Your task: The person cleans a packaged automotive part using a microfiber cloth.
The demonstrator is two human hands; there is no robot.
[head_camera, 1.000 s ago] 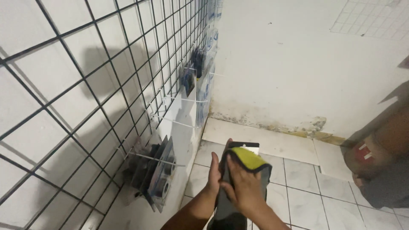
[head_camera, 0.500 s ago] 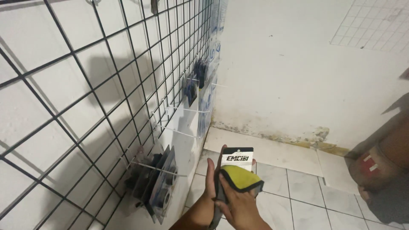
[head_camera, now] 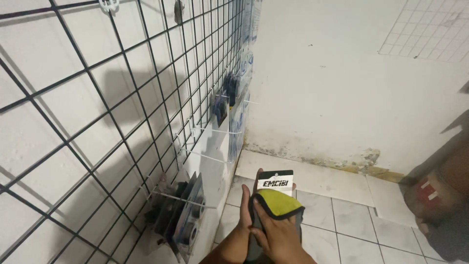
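**Yellow cloth on card, held low before the grid wall**

Yellow cloth with dark edging, fixed to a card header, sits at bottom centre of view, above the floor tiles. Both hands grip it: left hand behind the left edge, right hand in front, fingers closed on the lower fabric. Compared with half a second back, the package has risen slightly; card header now clear of the hands.

Room: black wire grid panel on the left wall, white pegs jutting out. Hanging packs in three clusters; nearest cluster beside the hands. White plaster wall, stained along its base. One second grid panel, white, top right.
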